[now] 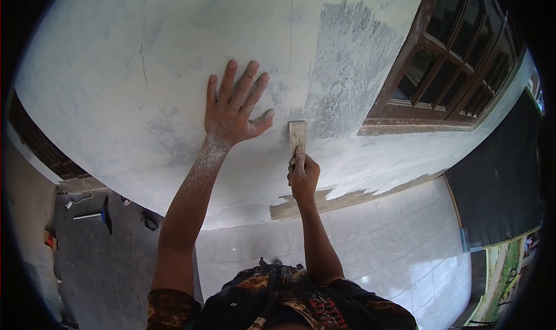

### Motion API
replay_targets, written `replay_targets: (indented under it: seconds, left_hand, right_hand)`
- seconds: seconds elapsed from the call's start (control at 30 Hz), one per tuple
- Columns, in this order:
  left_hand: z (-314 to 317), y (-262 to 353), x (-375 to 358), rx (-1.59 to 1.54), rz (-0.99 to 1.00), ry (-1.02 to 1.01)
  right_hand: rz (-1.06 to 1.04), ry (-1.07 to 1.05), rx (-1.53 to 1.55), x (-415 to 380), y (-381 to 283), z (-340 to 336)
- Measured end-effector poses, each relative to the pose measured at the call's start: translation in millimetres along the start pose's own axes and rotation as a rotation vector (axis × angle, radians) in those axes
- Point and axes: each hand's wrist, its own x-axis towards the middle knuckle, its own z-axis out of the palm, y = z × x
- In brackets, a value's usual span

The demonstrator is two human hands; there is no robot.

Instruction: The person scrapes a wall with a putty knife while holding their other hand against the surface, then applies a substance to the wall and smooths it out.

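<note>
Your right grip (304,175) is wrapped around the putty knife (297,134), its long axis running up the wall (174,35), left of the window's (445,58) lower-left corner; your left grip (234,114) spreads wide beside it.

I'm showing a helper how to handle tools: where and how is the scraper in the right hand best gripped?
Best by the lower end, from below: the scraper points up, its broad, flat end toward the wall. The right hand does this, thumb along the face. Gripping from above would likely cover the working end.
</note>
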Motion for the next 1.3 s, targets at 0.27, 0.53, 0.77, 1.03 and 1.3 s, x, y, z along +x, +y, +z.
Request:
replay_targets:
  seconds: [0.27, 0.53, 0.77, 1.03, 1.3]
  left_hand:
    - [-2, 0, 2, -0.001, 0.000, 0.000]
    - [-2, 1, 0, -0.008, -0.004, -0.005]
    - [0, 2, 0, 0.000, 0.013, 0.020]
    - [1, 2, -1, 0.001, -0.001, 0.011]
    - [0, 2, -1, -0.005, 0.004, 0.025]
  right_hand:
    - [-0.103, 0.022, -0.008, 15, -18, 14]
    - [-0.101, 0.018, 0.008, 16, -19, 15]
    - [-0.063, 0.027, -0.041, 14, -15, 15]
    - [-0.008, 0.027, -0.054, 9, -14, 16]
    - [-0.093, 0.057, -0.063, 4, -8, 17]
